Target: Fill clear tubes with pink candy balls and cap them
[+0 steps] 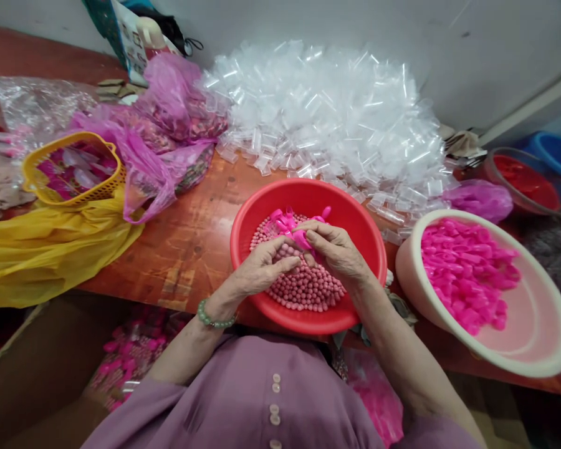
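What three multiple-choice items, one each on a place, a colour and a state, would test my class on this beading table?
1. Where do both hands work?
A over the red basin
B over the yellow basket
C over the blue tub

2. What colour is the wrist bracelet?
A pink
B green
C white

3. How full is the pale basin?
A heaped to the rim
B bare
C partly filled with pink pieces

A: the left hand and right hand meet over the red basin of pink beads.
B: the bracelet is green.
C: pink pieces cover part of the pale basin.
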{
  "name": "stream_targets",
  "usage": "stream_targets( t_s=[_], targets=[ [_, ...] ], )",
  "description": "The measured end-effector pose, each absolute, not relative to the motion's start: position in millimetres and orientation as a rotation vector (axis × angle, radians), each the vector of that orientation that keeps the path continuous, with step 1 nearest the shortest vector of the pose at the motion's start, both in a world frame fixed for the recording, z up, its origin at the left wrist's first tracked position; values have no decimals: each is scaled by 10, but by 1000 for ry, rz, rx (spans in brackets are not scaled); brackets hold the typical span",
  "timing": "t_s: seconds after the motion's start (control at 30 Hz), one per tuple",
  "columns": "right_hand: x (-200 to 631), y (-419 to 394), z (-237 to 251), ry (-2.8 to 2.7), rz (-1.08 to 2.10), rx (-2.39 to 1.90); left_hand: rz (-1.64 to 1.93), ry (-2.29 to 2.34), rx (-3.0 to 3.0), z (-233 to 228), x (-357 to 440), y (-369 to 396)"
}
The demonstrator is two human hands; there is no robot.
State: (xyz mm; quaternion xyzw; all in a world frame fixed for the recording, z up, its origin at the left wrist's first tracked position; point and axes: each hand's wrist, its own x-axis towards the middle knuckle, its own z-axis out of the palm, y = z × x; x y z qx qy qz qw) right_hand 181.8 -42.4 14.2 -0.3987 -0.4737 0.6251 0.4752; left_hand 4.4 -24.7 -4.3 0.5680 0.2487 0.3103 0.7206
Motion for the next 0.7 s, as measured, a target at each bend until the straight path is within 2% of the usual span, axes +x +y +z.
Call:
stream_targets(
  t_s=[0.27,0.53,0.7],
  targets=[
    [1819,-394,75,-1099,1594,-1037,663,655,1497,-68,22,-222],
    [1772,-361,42,-1050,1616,-1075,629,694,1394,-64,16,-217],
    [1672,-342,54,-1130,1473,-1127,704,712,1292,-45,23,-200]
  ],
)
